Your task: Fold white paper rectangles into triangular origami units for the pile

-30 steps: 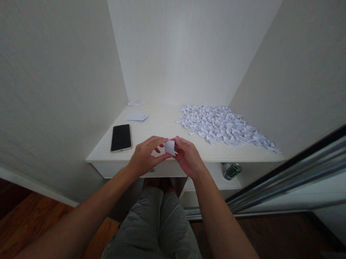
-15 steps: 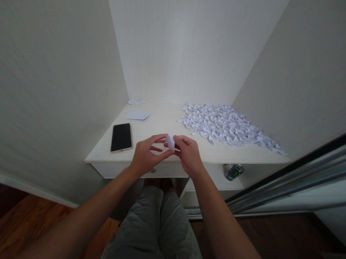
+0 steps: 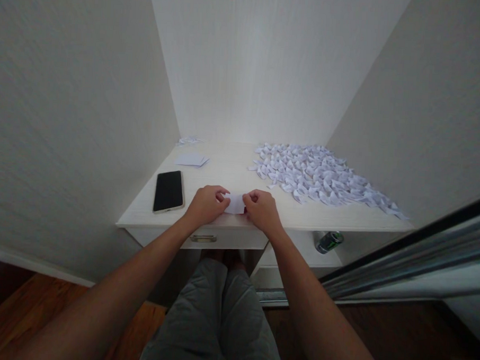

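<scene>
A small white piece of paper (image 3: 234, 204) stretches between my two hands near the front edge of the white desk (image 3: 220, 174). My left hand (image 3: 207, 204) pinches its left end between thumb and curled fingers. At the other end, my right hand (image 3: 261, 208) grips the paper the same way. The paper looks fairly flat, its face turned up toward me. To the right behind my hands lies a wide heap of folded white paper pieces (image 3: 315, 175). A small stack of flat paper sheets (image 3: 191, 159) sits at the back left.
A phone (image 3: 169, 191) with a dark screen lies at the desk's left side. Small paper bits (image 3: 188, 140) rest in the back left corner. A dark can (image 3: 329, 242) stands tilted-looking on a shelf below the desk's right part. A drawer handle (image 3: 203, 238) shows below my left hand.
The paper was curled and held up between my fingertips; now it is spread out flat. My hands have turned and drawn slightly apart to its two ends.
</scene>
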A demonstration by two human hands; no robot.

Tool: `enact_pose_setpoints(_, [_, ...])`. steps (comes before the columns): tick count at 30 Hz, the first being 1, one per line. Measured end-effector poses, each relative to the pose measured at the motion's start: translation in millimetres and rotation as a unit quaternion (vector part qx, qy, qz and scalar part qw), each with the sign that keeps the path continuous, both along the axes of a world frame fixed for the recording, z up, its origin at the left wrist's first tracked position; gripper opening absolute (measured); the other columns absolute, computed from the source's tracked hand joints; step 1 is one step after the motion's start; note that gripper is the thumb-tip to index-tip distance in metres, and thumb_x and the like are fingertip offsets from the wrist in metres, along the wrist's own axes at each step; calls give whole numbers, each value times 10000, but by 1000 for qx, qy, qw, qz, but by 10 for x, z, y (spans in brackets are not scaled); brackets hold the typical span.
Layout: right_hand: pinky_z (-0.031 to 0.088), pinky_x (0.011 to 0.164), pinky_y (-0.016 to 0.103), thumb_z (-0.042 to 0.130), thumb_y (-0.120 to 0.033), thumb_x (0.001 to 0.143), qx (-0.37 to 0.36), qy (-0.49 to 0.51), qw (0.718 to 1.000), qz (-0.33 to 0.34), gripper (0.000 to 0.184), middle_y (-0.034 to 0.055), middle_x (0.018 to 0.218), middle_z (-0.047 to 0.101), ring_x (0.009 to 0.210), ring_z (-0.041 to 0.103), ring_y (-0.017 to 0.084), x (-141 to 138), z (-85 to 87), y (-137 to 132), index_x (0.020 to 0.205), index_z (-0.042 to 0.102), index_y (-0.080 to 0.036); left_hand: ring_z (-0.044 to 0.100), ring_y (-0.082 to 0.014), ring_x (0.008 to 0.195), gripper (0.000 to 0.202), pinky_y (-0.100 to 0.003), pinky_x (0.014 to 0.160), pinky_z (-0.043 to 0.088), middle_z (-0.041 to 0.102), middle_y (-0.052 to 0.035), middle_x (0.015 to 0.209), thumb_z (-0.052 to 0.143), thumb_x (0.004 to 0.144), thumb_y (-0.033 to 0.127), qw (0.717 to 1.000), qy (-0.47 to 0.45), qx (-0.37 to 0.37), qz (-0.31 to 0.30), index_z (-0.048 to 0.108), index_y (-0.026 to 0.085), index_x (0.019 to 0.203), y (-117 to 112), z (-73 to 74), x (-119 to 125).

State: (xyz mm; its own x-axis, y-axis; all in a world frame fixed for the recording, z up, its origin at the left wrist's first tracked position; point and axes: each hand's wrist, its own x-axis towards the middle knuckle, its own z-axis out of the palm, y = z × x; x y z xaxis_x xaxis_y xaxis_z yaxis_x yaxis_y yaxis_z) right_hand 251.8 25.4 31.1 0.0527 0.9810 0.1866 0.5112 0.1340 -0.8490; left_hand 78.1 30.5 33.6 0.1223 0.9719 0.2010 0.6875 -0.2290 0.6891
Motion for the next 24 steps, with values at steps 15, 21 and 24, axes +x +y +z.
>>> enact_pose_setpoints(15, [490, 910, 405, 678, -309, 941, 171, -271, 918, 234, 190, 113, 1055, 675, 980, 584, 242, 300, -152, 85, 1036, 784, -184, 678, -232, 748, 217, -356, 719, 508, 763, -56, 874, 661, 854, 315, 988, 142, 68, 3, 779, 192, 989, 58, -97, -7])
enact_pose_setpoints(21, [499, 865, 395, 673, -168, 924, 149, -249, 928, 236, 173, 79, 1013, 666, 934, 570, 228, 288, -150, 138, 1030, 795, -231, 625, -151, 587, 173, -289, 622, 520, 731, -8, 774, 680, 888, 338, 986, 99, 124, -42, 776, 218, 967, 55, -163, -131])
enact_pose_setpoints(24, [510, 835, 396, 660, -153, 922, 153, -244, 925, 249, 203, 81, 1008, 660, 916, 570, 229, 289, -145, 162, 1053, 789, -241, 630, -143, 579, 139, -287, 648, 557, 746, 4, 790, 655, 917, 300, 981, 99, 158, -44, 774, 245, 960, 35, -172, -156])
